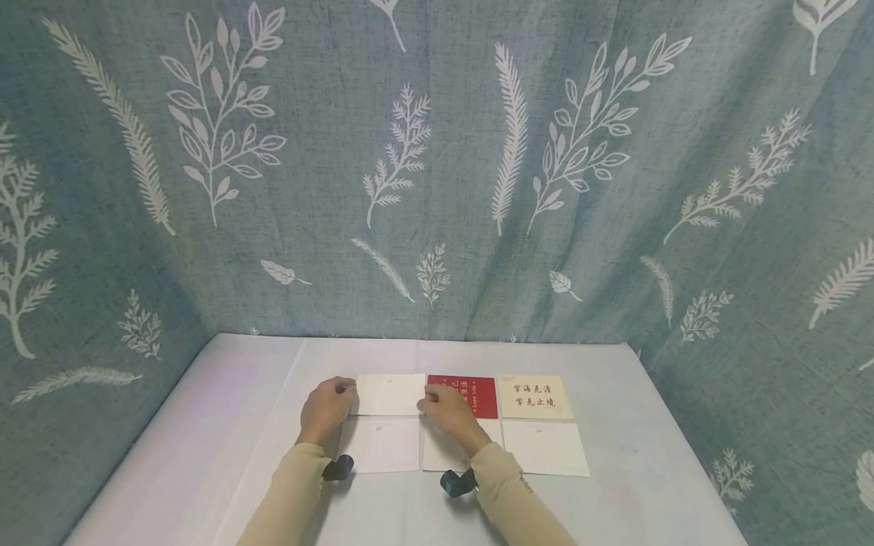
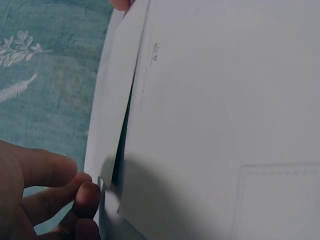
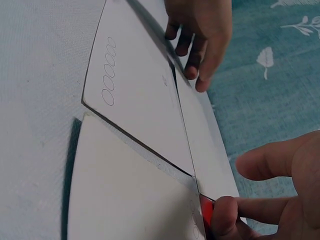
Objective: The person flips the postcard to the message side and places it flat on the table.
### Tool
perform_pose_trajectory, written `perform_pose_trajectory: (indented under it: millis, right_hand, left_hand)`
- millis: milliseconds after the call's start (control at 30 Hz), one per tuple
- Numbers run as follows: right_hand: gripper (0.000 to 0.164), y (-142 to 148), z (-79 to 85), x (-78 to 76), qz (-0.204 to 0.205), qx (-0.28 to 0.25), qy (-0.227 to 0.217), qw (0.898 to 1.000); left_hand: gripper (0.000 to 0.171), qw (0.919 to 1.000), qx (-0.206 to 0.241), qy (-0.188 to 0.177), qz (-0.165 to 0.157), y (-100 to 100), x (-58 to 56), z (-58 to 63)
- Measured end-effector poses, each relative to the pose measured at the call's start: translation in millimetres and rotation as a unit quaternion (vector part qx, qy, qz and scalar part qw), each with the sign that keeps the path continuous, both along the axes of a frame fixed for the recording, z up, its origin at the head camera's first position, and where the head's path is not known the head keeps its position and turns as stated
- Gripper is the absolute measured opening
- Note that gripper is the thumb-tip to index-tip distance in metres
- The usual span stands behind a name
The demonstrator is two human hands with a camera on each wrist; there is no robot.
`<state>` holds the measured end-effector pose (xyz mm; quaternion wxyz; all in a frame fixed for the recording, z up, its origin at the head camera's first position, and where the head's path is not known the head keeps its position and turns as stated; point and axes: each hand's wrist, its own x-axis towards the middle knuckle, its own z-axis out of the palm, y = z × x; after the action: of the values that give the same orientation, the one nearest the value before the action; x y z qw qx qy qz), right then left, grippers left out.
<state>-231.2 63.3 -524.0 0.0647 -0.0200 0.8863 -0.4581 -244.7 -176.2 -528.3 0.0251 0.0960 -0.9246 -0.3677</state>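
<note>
Six postcards lie in two rows on the white cloth, some face down. At the back left, my left hand (image 1: pixel 328 408) touches the left end of a white postcard (image 1: pixel 391 394), its fingers loosely bent. The right hand (image 1: pixel 452 413) reaches the right end of the same card, fingertips right at its corner and over the red postcard (image 1: pixel 483 397), which it partly hides. In the left wrist view, a narrow dark gap shows between this card and the front-left postcard (image 2: pixel 215 110). In the right wrist view, the right thumb and a finger (image 3: pixel 270 162) stand apart.
At the back right lies a cream postcard (image 1: pixel 536 397) with brown characters. White postcards fill the front row: one at the right (image 1: pixel 546 449), one in the middle (image 1: pixel 442 449) partly under the right arm. A patterned blue-green curtain (image 1: pixel 464 189) encloses the table (image 1: pixel 655 485).
</note>
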Motion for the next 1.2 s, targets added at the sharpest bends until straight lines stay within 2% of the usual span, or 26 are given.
perform_pose_trajectory:
  millis: [233,400,567,767,967,1200]
  right_hand:
    - [0.05,0.4,-1.4,-0.9,0.003,0.004,0.001,1.0]
    - [0.046,3.3,-2.9,-0.5,0.004,-0.003,0.017,1.0]
    - [0.042,13.9,4.5,8.3,0.003,-0.008,0.06,0.998]
    - [0.042,30.3,21.3,18.7,-0.001,0.019,0.093,0.995]
    - [0.041,54.4,31.7,23.0,-0.022,0.025,0.114,0.993]
    - [0.037,82.8,22.9,20.2,-0.075,0.027,0.108,0.991]
  left_hand:
    - [0.037,0.9999,0.0,0.01,0.006,0.2,0.7,1.3]
    - [0.037,0.9998,0.02,0.008,-0.002,4.5,3.6,6.7]
    - [0.036,0.9982,0.041,0.032,-0.029,20.2,9.1,20.8]
    - [0.032,0.9947,0.035,0.065,-0.073,42.6,11.2,30.8]
    - [0.03,0.9897,0.037,0.073,-0.117,69.1,6.5,31.8]
    - [0.033,0.9867,0.035,0.059,-0.147,91.5,1.4,26.0]
